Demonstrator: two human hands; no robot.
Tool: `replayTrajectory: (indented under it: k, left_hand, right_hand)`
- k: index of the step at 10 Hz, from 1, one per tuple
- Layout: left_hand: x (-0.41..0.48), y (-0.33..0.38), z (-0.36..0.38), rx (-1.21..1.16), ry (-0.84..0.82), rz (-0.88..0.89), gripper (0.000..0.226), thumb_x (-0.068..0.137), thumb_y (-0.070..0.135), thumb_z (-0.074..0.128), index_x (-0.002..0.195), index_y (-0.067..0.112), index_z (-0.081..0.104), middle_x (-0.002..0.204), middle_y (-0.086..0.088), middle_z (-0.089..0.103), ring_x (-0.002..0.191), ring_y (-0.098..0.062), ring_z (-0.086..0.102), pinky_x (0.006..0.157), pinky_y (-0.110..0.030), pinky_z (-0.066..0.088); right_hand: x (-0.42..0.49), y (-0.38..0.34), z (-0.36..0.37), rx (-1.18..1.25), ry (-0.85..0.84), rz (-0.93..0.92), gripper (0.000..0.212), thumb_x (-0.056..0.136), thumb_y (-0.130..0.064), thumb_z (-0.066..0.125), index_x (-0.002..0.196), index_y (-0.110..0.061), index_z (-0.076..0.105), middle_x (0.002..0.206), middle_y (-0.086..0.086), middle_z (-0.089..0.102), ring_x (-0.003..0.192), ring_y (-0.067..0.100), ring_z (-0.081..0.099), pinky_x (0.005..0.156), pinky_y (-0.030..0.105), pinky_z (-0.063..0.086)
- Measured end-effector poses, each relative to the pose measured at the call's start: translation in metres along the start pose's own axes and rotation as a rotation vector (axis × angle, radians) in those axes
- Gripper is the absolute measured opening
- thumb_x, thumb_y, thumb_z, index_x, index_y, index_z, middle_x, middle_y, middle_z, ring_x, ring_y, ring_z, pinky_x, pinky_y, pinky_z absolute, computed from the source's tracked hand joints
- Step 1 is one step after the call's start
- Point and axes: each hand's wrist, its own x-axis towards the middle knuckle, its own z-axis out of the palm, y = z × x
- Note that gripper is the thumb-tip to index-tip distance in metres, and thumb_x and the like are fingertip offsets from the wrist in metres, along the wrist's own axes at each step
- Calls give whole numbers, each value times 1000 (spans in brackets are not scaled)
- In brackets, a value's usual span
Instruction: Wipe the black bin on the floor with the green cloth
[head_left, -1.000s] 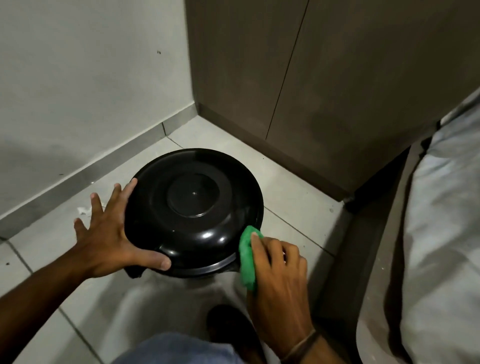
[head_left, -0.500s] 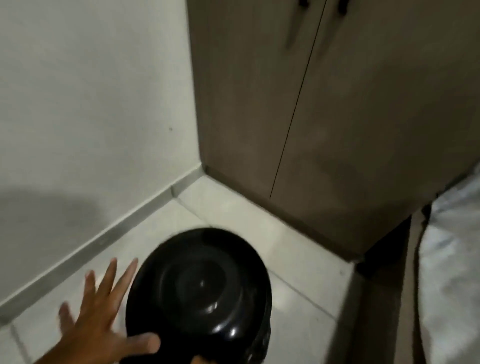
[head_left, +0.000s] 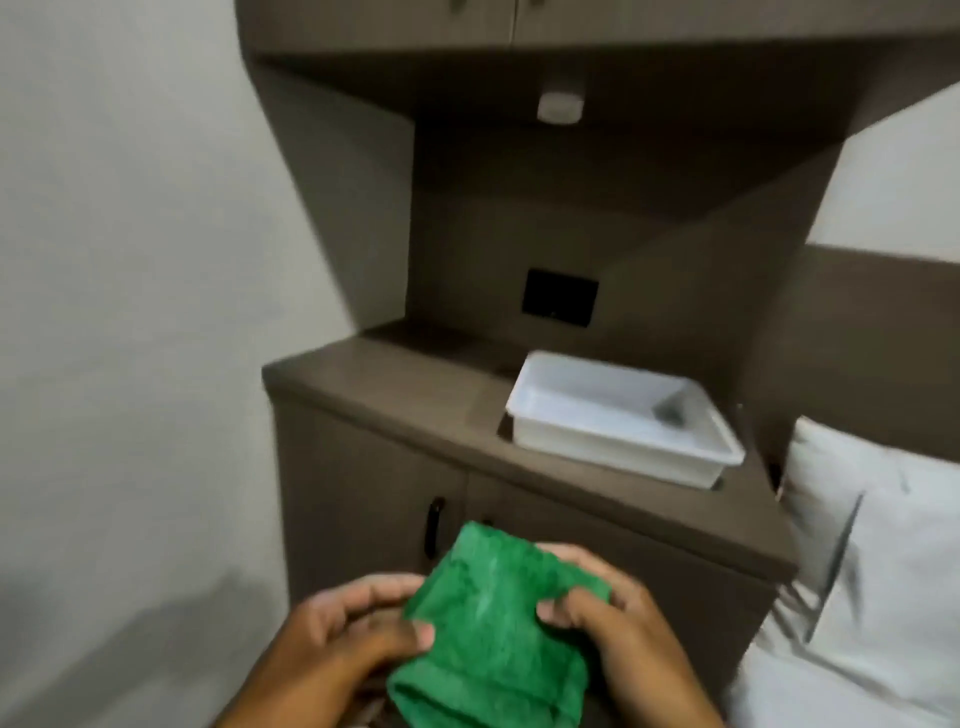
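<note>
The green cloth (head_left: 493, 618) is held up at chest height in front of the brown cabinet, folded and bunched between both hands. My left hand (head_left: 343, 629) pinches its left edge with thumb and fingers. My right hand (head_left: 618, 623) grips its right side, thumb on top. The black bin is out of view below the frame.
A brown bedside cabinet (head_left: 415, 395) stands straight ahead with a white plastic tray (head_left: 618, 415) on its top and a black door handle (head_left: 434, 525) below. A white wall (head_left: 130, 312) is on the left, white pillows (head_left: 872, 561) on the right.
The view has swung up from the floor and the bin has dropped out of sight. Both hands left the bin and now hold the green cloth together.
</note>
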Motion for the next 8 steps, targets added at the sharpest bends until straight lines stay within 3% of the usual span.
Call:
replayTrajectory:
  k: [1,2,3,4,5,6,7,8]
  left_hand:
    - [82,107,53,31,98,47,22,86,-2,79,98,14,87,89,-15,85,67,-16,79,49,-24,59]
    - [152,191,108,157,95,39,20,90,-5,74,102,7,83,77,-10,81,52,-9,72,42,-21,54]
    - [226,221,150,346,153,-48,16,88,-3,75,99,9,79,80,-10,80,60,-14,76,61,-33,66]
    - [295,207,174,546,196,-117,31,84,-3,78,114,-1,72,107,-25,80,93,-36,82,84,-52,69]
    - [344,173,183,749,210,-217,46,80,-2,84,123,-4,66,119,-28,75,102,-41,79,83,-56,69]
    - [374,149,185,977,204,-298,53,73,4,96,121,-2,73,117,-23,78,97,-38,81,75,-51,71]
    - [383,151,183,1271,194,-246,73,67,25,104,128,6,70,127,-16,75,112,-32,77,90,-43,68]
    - [359,162,192,1430,233,-35,58,80,27,93,129,18,63,136,-10,67,127,-30,68,103,-40,61]
  right_hand:
    - [45,-114,-52,-74,97,-97,31,80,9,67,86,-17,82,73,4,78,63,13,70,55,27,56]
    - [111,-176,-104,-145,265,-46,19,83,2,70,90,-12,79,77,5,80,59,8,72,55,29,59]
    - [175,-201,-141,-280,348,117,7,83,1,70,87,-3,75,86,19,80,71,25,78,62,41,66]
    - [230,-187,-165,-434,363,326,16,83,-1,73,97,7,76,104,29,78,92,36,79,75,45,68]
    - [265,-158,-177,-656,308,459,17,82,-10,80,92,3,76,97,24,80,89,32,81,80,47,67]
    - [285,-134,-186,-840,272,525,27,74,-18,90,75,-7,66,87,15,80,85,24,82,78,40,68]
    - [284,-128,-192,-1009,314,515,56,62,-27,98,105,-9,68,112,12,77,101,27,77,86,39,65]
    - [272,-132,-184,-1133,370,389,85,66,-37,95,135,-14,51,136,11,59,123,33,64,98,41,56]
